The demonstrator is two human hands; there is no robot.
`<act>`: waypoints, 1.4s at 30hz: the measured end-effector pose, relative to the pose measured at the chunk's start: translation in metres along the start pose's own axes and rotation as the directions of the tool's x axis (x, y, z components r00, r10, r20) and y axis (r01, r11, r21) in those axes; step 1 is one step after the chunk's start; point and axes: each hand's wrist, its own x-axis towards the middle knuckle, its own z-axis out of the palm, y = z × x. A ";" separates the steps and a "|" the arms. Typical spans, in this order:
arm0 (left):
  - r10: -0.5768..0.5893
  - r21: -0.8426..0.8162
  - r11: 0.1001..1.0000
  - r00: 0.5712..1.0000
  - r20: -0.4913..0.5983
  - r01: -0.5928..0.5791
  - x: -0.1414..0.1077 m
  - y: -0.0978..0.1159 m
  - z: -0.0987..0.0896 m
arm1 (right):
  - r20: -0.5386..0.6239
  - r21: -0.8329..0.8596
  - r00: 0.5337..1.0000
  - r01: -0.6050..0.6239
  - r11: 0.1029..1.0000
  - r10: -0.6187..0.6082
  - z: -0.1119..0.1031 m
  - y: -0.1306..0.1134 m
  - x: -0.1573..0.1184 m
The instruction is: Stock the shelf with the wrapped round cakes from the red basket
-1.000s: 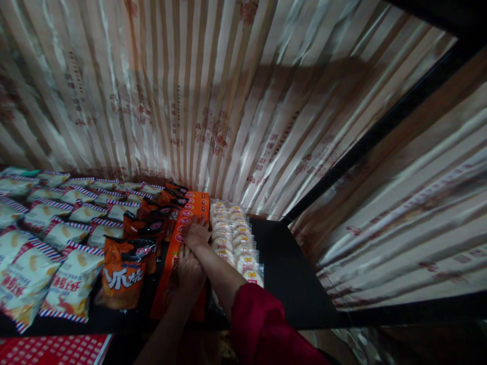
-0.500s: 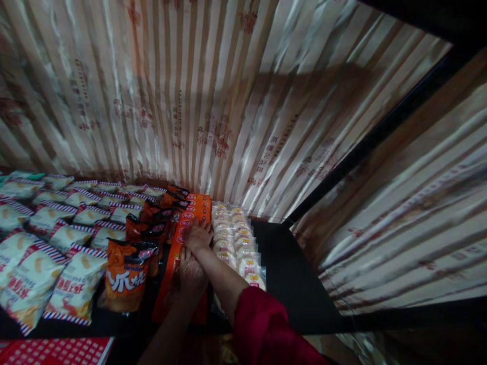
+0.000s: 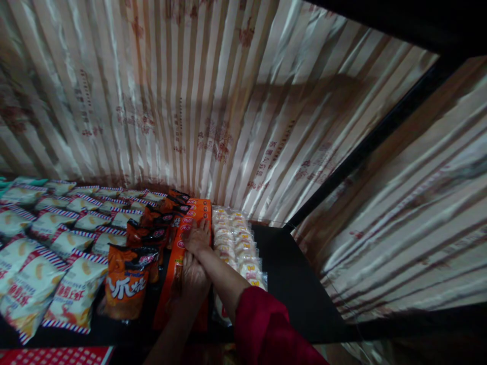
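A long row of flat orange packages [image 3: 198, 207] printed with pale ovals lies on the black shelf. My right hand [image 3: 198, 238] rests flat on it with the fingers stretched toward the back. My left hand [image 3: 195, 274] lies on the same row, nearer the front edge; its fingers are partly covered by my right hand and wrist. Just right of my hands are clear-wrapped round white snacks [image 3: 243, 246] in two columns. On the left stand several orange-and-black snack bags [image 3: 127, 286], one behind another.
Rows of white snack bags with striped edges [image 3: 72, 294] fill the left of the shelf. The black shelf surface [image 3: 289, 284] continues right of the white snacks. A pleated printed sheet [image 3: 228, 101] hangs behind, and a dark post [image 3: 365, 142] slants at the right. Red checked material [image 3: 57, 356] shows at front left.
The view has tilted slightly, so the shelf sits a little lower in it. Both hands stay on the orange row, with the right hand's fingers held a little closer together.
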 end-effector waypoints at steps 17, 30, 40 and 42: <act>0.064 0.193 0.978 0.997 0.053 -0.073 -0.008 -0.001 -0.001 | 0.086 0.016 0.992 -0.090 0.996 0.089 -0.002 0.002 0.019; -0.005 0.109 0.994 0.996 0.089 -0.004 -0.004 -0.002 -0.003 | -0.105 -0.009 0.977 0.185 0.983 -0.185 -0.003 0.003 0.004; -0.057 0.140 0.989 0.996 0.062 0.048 -0.004 -0.013 0.008 | -0.062 0.227 0.941 0.338 0.914 -0.333 -0.006 -0.021 0.007; -0.037 0.119 0.992 0.998 0.050 0.031 -0.006 -0.018 0.013 | -0.035 0.232 0.932 0.358 0.905 -0.359 -0.006 -0.025 0.007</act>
